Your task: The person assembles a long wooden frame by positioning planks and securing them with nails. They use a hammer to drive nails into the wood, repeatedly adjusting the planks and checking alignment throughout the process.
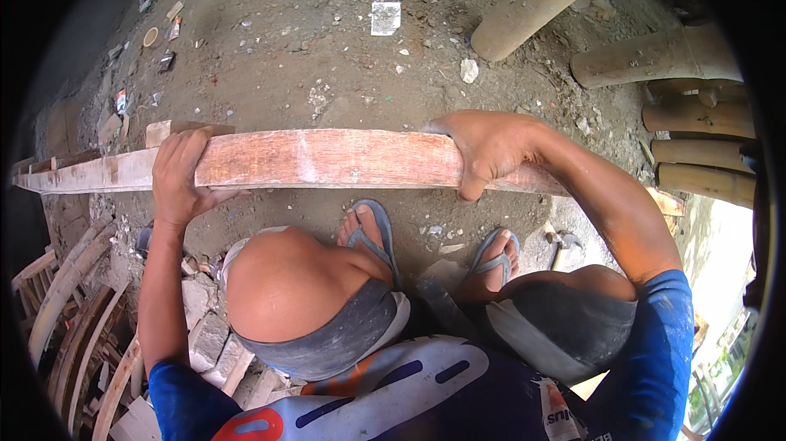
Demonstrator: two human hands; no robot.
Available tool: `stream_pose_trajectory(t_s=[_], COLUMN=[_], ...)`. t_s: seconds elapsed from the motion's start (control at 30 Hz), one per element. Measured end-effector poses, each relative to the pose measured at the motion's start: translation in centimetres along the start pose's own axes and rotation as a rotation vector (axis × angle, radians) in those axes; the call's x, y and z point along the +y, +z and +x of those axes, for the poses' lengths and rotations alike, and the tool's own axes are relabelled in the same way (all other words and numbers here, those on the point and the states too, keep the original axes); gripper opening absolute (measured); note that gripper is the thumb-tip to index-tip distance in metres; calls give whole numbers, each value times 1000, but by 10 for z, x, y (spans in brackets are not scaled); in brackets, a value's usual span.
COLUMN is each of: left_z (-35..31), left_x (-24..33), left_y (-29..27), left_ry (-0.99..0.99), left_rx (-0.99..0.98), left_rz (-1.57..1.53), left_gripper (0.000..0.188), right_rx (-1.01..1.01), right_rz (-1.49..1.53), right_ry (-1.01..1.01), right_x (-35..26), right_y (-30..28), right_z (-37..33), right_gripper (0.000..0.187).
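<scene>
Open dirt ground (327, 72) beyond plank (327, 158)

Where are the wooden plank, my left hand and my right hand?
wooden plank (327, 158), head view, middle of its top face.
left hand (178, 179), head view, back of the hand.
right hand (485, 146), head view, back of the hand.

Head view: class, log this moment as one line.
left hand: gripping long reddish wooden plank | right hand: gripping plank | plank: level, above blue flip-flops | ground: dirt
</scene>
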State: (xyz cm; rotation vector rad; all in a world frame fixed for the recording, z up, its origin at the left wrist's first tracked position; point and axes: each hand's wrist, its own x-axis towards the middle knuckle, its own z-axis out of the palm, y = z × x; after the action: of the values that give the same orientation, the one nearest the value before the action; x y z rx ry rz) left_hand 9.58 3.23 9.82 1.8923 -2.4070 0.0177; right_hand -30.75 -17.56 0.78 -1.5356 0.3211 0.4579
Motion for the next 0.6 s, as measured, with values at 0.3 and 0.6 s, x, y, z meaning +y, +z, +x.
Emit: stream_pose_trajectory(t_s=[0.3, 0.6], left_z=[17, 14], left_x=[-7, -2], left_y=[3, -2], left_ry=[-4, -26], left_rx=[26, 31], left_rz=[-29, -36], left_gripper=[104, 106], right_rx=[7, 5], right_rz=[81, -16], right_ry=[8, 92], right_x=[2, -13], right_y=[-16, -16], right_z=[2, -1], right_gripper=[67, 76])
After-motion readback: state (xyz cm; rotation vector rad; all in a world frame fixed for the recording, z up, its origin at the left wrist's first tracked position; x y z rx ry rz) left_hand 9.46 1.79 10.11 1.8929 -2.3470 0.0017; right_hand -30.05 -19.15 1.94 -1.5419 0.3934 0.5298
